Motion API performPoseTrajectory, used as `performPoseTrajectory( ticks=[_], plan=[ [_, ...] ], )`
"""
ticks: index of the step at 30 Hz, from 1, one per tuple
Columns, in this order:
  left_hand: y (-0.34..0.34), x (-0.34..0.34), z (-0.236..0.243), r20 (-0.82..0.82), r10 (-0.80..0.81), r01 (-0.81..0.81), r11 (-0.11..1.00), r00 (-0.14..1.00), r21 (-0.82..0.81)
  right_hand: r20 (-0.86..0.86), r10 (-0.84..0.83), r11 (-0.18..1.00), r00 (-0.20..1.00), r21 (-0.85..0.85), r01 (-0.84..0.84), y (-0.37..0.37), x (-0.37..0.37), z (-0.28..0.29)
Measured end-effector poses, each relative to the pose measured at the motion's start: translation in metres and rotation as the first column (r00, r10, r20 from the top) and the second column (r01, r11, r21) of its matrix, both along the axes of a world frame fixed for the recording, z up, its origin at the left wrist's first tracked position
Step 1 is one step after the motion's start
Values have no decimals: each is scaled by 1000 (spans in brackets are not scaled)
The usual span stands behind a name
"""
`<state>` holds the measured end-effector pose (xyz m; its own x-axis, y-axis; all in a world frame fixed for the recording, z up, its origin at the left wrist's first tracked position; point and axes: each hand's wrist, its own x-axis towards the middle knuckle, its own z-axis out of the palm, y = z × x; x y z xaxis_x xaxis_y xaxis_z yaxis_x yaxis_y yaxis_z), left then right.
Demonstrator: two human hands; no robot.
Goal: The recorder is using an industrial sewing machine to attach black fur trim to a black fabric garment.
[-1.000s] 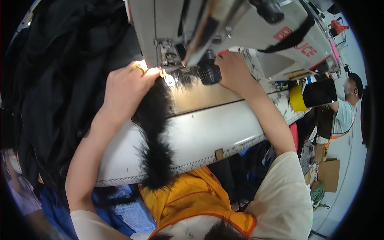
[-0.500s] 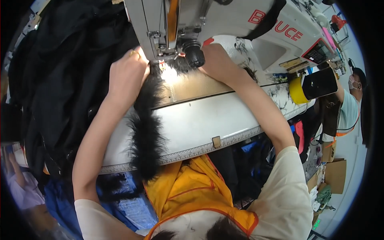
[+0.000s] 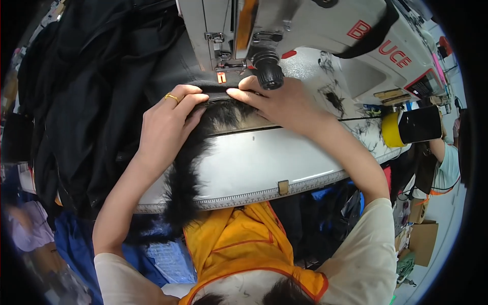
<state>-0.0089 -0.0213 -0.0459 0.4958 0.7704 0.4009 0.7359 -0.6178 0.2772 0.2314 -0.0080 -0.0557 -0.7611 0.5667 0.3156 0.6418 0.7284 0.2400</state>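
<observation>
A black garment [image 3: 112,66] lies bunched left of a white sewing machine [image 3: 315,38]. Along its edge runs a black fur trim [image 3: 182,188] that hangs over the table's front edge. My left hand [image 3: 170,119], with a ring on one finger, pinches the folded garment edge just in front of the red presser foot [image 3: 221,78]. Close to it, my right hand [image 3: 287,104] holds the same edge between thumb and fingers, partly behind a black round knob [image 3: 269,71]. The fold lies nearer to me than the foot; the needle cannot be made out.
A measuring tape strip [image 3: 244,199] runs along the white table's [image 3: 264,157] front edge. Loose fur tufts [image 3: 333,99] lie right of my right hand. A yellow-and-black cylinder [image 3: 401,127] stands at the table's right end. Another person [image 3: 445,165] is at far right.
Both hands have come toward me and closer together, bringing the garment edge out in front of the presser foot. The bright light on the foot is gone. The view has shifted slightly.
</observation>
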Motion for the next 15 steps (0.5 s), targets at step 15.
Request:
performPoseTrajectory(
  ticks=[15],
  plan=[
    [27, -5, -3, -169, -214, 259, 910, 962, 322, -188, 70, 994, 980, 96, -53, 23, 26, 11]
  ],
)
